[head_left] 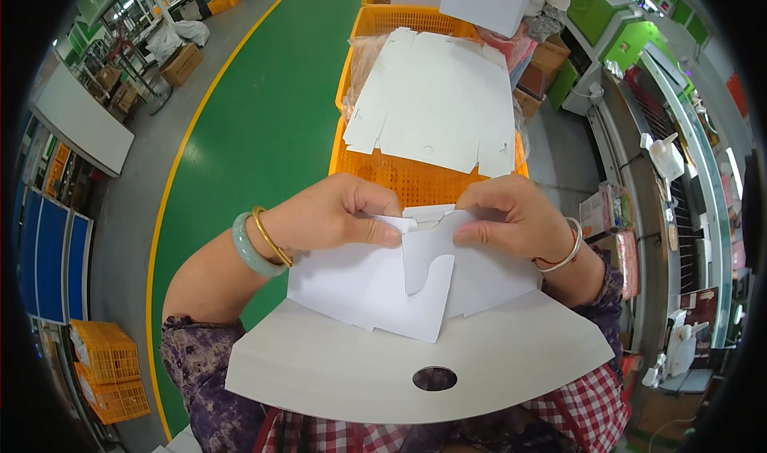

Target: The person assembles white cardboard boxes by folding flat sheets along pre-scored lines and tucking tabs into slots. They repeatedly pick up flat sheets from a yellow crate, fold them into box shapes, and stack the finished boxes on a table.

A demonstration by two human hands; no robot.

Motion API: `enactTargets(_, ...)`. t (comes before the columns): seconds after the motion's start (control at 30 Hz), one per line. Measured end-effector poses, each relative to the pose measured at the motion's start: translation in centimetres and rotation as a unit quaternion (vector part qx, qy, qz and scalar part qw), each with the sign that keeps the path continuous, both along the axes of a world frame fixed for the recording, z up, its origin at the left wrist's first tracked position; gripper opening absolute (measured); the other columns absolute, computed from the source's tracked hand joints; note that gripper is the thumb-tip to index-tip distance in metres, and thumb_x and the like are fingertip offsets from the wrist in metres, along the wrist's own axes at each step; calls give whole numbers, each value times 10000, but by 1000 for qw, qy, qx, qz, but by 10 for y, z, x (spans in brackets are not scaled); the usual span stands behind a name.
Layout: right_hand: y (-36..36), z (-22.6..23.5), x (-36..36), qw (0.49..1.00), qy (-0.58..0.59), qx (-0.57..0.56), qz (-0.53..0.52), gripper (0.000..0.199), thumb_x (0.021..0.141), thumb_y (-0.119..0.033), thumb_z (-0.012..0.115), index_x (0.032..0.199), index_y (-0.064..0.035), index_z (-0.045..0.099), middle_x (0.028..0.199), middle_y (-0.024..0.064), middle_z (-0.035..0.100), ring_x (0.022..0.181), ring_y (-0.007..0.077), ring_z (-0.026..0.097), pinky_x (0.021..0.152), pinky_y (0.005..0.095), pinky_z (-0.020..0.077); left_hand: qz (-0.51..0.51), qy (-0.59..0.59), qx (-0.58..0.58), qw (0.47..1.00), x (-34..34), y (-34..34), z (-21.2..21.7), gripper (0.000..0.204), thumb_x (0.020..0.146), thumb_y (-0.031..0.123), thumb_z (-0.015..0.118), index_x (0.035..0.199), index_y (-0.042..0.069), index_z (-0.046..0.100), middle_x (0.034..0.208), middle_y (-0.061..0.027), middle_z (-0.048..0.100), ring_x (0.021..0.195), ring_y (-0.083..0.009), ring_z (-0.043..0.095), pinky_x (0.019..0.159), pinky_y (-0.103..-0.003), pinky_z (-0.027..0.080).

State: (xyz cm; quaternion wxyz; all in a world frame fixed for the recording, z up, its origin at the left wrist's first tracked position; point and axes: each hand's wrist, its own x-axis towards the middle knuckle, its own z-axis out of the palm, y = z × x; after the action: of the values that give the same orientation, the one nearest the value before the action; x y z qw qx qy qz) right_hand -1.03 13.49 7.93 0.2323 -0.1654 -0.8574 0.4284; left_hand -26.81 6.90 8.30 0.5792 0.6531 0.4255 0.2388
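In front of me is a partly folded white cardboard box [319, 337], its wide near panel cut with an oval hole. Two of its flaps overlap in the middle, one with a curved notch in its edge. My left hand [339, 221] pinches the left flap between thumb and fingers. Opposite it, my right hand [505, 220] grips the right flap [427, 249] the same way, thumb toward me. The fingertips behind the card are hidden. A green bangle and a gold one circle my left wrist.
Just beyond the box stands an orange plastic crate [379, 173], with flat white cardboard blanks [435, 93] lying across it. Another orange crate [411, 12] is behind. Along the right runs a machine line [667, 157]; stacked orange crates [108, 353] sit at the lower left.
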Motion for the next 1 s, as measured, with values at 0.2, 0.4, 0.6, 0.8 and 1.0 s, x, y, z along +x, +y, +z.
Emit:
enactTargets(0.2,-3,-1,3,998,-28,45,-21,176,779,-168,710,834,-17,639,693,82,619,617,158,557,599,263,445,37,21,-10,999,6,-6,9,136,823,131,690,823,6,636,715,24,577,683,-56,478,625,-226,397)
enactTargets(0.4,-4,3,9,1000,-26,7,-13,184,783,-180,704,829,-18,630,685,89,603,603,177,548,589,268,440,33,47,16,998,7,-4,8,144,826,134,683,859,-1,644,734,18,599,703,-63,501,658,-223,417)
enactTargets(0.6,-7,11,15,997,-51,56,7,189,789,-188,694,820,-20,614,662,101,581,583,194,533,568,287,427,-4,28,19,999,19,-3,14,134,829,125,685,861,-1,653,743,20,621,702,-54,515,658,-220,420)
enactTargets(0.8,-7,-7,20,995,-77,28,-51,188,798,-197,682,821,-26,606,647,107,562,571,218,528,554,304,417,88,98,63,989,22,-12,-6,132,832,157,671,860,30,652,672,-15,587,614,-90,492,583,-244,419)
enactTargets(1.0,-9,-18,17,995,-97,-2,-26,219,804,-235,669,824,-26,604,629,124,533,561,242,514,545,323,406,108,100,56,988,18,-9,-20,139,828,174,675,853,40,648,654,-34,579,597,-99,496,564,-255,422)
